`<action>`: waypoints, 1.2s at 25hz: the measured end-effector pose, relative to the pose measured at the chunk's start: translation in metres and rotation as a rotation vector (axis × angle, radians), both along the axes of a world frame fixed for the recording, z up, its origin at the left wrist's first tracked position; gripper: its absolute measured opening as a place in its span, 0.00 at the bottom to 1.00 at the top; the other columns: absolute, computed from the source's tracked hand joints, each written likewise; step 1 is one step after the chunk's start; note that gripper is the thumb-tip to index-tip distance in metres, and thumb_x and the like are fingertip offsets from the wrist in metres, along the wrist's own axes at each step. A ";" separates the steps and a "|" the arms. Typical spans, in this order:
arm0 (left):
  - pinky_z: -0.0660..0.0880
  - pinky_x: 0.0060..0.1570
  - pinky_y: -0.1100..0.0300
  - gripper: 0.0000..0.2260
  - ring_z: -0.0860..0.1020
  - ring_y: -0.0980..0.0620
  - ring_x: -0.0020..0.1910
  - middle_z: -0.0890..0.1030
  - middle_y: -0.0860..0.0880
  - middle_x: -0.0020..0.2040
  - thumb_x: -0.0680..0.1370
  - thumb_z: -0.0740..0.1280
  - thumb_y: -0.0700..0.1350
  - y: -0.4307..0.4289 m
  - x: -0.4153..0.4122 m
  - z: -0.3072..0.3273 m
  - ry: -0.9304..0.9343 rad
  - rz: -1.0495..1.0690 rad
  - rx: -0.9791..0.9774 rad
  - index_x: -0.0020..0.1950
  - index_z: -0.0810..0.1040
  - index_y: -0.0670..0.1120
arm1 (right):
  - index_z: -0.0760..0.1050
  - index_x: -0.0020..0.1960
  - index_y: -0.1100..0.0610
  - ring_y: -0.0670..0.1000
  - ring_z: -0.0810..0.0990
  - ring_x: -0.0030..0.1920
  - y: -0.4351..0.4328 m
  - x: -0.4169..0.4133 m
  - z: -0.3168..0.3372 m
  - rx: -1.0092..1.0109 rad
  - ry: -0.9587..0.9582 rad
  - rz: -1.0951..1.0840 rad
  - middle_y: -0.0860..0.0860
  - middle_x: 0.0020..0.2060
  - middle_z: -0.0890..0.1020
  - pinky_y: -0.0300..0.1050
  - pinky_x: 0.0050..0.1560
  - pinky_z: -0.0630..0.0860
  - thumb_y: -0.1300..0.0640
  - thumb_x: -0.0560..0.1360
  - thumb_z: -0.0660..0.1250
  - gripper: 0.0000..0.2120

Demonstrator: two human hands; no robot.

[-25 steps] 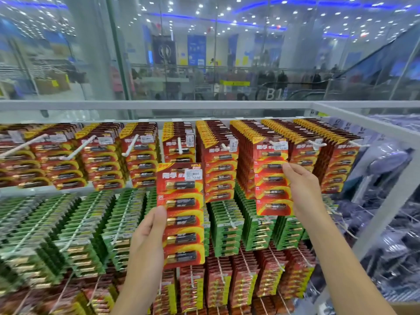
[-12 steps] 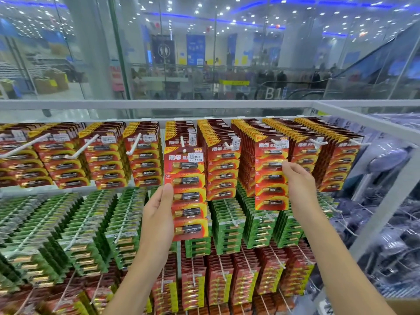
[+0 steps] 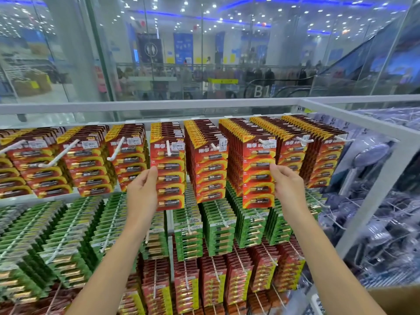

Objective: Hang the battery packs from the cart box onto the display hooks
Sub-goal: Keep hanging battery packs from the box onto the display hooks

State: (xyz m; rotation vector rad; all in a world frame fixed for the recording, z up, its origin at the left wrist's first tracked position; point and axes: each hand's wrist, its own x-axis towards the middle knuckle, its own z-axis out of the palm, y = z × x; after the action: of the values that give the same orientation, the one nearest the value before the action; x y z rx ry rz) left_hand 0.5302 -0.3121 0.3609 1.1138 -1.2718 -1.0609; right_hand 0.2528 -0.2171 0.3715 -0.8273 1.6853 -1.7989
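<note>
Now, left hand point(image 3: 142, 194): my fingers point(image 3: 152, 172) pinch the left edge of a red battery pack point(image 3: 167, 176), whose top hole sits on a white hook point(image 3: 168, 148) above them.
Right hand point(image 3: 287, 189): I have my fingers point(image 3: 273, 169) curled on the right edge of a second red pack point(image 3: 259, 173), hung at the front of its row on a hook I can barely make out.
Between the hands: another full hook of red packs point(image 3: 210, 160).
Below my fingers: rows of green packs point(image 3: 218, 226).
Beyond: a white rack rail point(image 3: 159, 105) and a glass wall point(image 3: 204, 53).
</note>
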 end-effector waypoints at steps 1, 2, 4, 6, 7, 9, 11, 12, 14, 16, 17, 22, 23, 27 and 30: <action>0.81 0.58 0.42 0.12 0.85 0.49 0.51 0.87 0.55 0.49 0.84 0.63 0.59 -0.006 0.002 -0.005 -0.005 0.016 0.003 0.54 0.85 0.57 | 0.80 0.55 0.48 0.45 0.75 0.42 -0.002 -0.002 -0.005 0.002 0.004 -0.008 0.43 0.39 0.76 0.46 0.51 0.72 0.45 0.82 0.65 0.10; 0.81 0.60 0.43 0.10 0.84 0.50 0.50 0.87 0.58 0.46 0.84 0.65 0.57 -0.008 0.002 -0.005 -0.018 0.037 -0.003 0.53 0.85 0.58 | 0.81 0.59 0.50 0.45 0.75 0.43 -0.005 -0.005 -0.012 0.004 0.021 -0.023 0.42 0.39 0.76 0.46 0.52 0.72 0.45 0.82 0.65 0.12; 0.81 0.59 0.43 0.05 0.84 0.49 0.47 0.85 0.62 0.40 0.83 0.67 0.56 -0.013 0.001 -0.010 -0.048 0.081 -0.026 0.52 0.83 0.61 | 0.80 0.62 0.52 0.45 0.78 0.47 -0.009 -0.007 -0.022 -0.002 0.069 -0.042 0.42 0.43 0.79 0.48 0.55 0.75 0.46 0.82 0.66 0.13; 0.82 0.57 0.43 0.05 0.84 0.48 0.47 0.85 0.61 0.39 0.82 0.68 0.56 -0.011 -0.002 -0.012 -0.067 0.118 -0.066 0.49 0.83 0.63 | 0.79 0.59 0.49 0.47 0.81 0.54 -0.009 -0.006 -0.030 -0.028 0.088 -0.042 0.45 0.51 0.83 0.52 0.60 0.79 0.47 0.82 0.67 0.09; 0.82 0.57 0.44 0.05 0.84 0.48 0.48 0.85 0.60 0.42 0.82 0.68 0.57 -0.013 -0.002 -0.016 -0.077 0.138 -0.084 0.49 0.83 0.62 | 0.79 0.58 0.48 0.48 0.82 0.55 -0.009 -0.006 -0.034 -0.025 0.088 -0.040 0.46 0.52 0.83 0.53 0.62 0.79 0.48 0.82 0.67 0.07; 0.81 0.60 0.47 0.08 0.83 0.53 0.53 0.85 0.57 0.51 0.82 0.68 0.56 -0.009 -0.002 -0.021 -0.123 0.164 -0.090 0.57 0.83 0.56 | 0.80 0.55 0.47 0.49 0.83 0.56 -0.005 -0.006 -0.044 -0.018 0.084 -0.063 0.48 0.53 0.84 0.55 0.63 0.79 0.49 0.82 0.68 0.05; 0.79 0.63 0.51 0.12 0.81 0.57 0.55 0.84 0.56 0.56 0.83 0.67 0.54 0.003 0.001 -0.027 -0.132 0.170 -0.094 0.64 0.81 0.51 | 0.81 0.54 0.46 0.50 0.83 0.57 0.005 -0.006 -0.056 -0.032 0.067 -0.110 0.49 0.53 0.85 0.56 0.64 0.79 0.51 0.81 0.69 0.03; 0.77 0.64 0.53 0.13 0.80 0.58 0.56 0.83 0.56 0.57 0.84 0.66 0.53 0.012 0.004 -0.031 -0.133 0.166 -0.088 0.65 0.81 0.50 | 0.81 0.55 0.46 0.50 0.83 0.57 0.013 -0.005 -0.062 -0.027 0.058 -0.135 0.49 0.53 0.85 0.55 0.64 0.79 0.51 0.81 0.69 0.04; 0.77 0.64 0.53 0.14 0.80 0.57 0.59 0.83 0.56 0.60 0.84 0.65 0.54 0.029 0.011 -0.045 -0.115 0.138 -0.072 0.67 0.81 0.51 | 0.81 0.57 0.47 0.48 0.83 0.56 0.032 0.000 -0.073 0.009 0.042 -0.178 0.47 0.54 0.85 0.54 0.63 0.79 0.50 0.81 0.69 0.06; 0.77 0.64 0.51 0.13 0.81 0.56 0.60 0.83 0.58 0.60 0.84 0.64 0.54 0.049 0.016 -0.058 -0.091 0.073 -0.046 0.65 0.82 0.53 | 0.82 0.59 0.49 0.47 0.83 0.56 0.055 0.010 -0.087 0.053 0.022 -0.211 0.45 0.54 0.85 0.52 0.62 0.78 0.47 0.81 0.68 0.10; 0.78 0.64 0.50 0.12 0.81 0.56 0.59 0.84 0.59 0.58 0.84 0.64 0.54 0.059 0.017 -0.065 -0.076 0.031 -0.022 0.63 0.83 0.54 | 0.82 0.59 0.50 0.48 0.83 0.56 0.068 0.017 -0.096 0.073 0.001 -0.233 0.45 0.54 0.85 0.51 0.61 0.78 0.46 0.81 0.68 0.11; 0.79 0.61 0.48 0.09 0.84 0.57 0.54 0.85 0.60 0.54 0.84 0.64 0.53 0.108 -0.005 -0.107 -0.039 -0.316 0.143 0.56 0.84 0.58 | 0.83 0.54 0.51 0.44 0.83 0.49 0.148 0.058 -0.140 0.180 -0.096 -0.400 0.45 0.48 0.86 0.39 0.51 0.78 0.50 0.80 0.69 0.07; 0.79 0.62 0.47 0.09 0.84 0.58 0.53 0.86 0.59 0.54 0.84 0.64 0.52 0.116 -0.014 -0.118 -0.057 -0.396 0.183 0.57 0.84 0.56 | 0.84 0.53 0.52 0.43 0.83 0.46 0.165 0.065 -0.149 0.194 -0.112 -0.448 0.44 0.44 0.86 0.36 0.47 0.77 0.52 0.80 0.69 0.06; 0.81 0.56 0.58 0.09 0.84 0.59 0.51 0.87 0.55 0.52 0.84 0.65 0.46 0.161 -0.062 -0.153 -0.114 -0.689 0.273 0.56 0.84 0.50 | 0.83 0.49 0.52 0.37 0.81 0.42 0.242 0.071 -0.181 0.241 -0.141 -0.620 0.40 0.39 0.85 0.31 0.44 0.75 0.58 0.81 0.68 0.06; 0.76 0.36 0.70 0.08 0.82 0.56 0.41 0.86 0.49 0.46 0.83 0.65 0.40 0.191 -0.103 -0.173 -0.121 -0.837 0.336 0.53 0.84 0.44 | 0.83 0.49 0.52 0.45 0.82 0.48 0.291 0.060 -0.202 0.295 -0.212 -0.749 0.42 0.43 0.86 0.36 0.48 0.76 0.56 0.81 0.69 0.05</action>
State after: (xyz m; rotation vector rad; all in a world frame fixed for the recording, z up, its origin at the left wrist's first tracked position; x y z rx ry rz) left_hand 0.4276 -0.1206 0.1875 0.8912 -1.7615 -1.9016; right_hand 0.3128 0.0743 0.1693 0.1578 2.2062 -1.9068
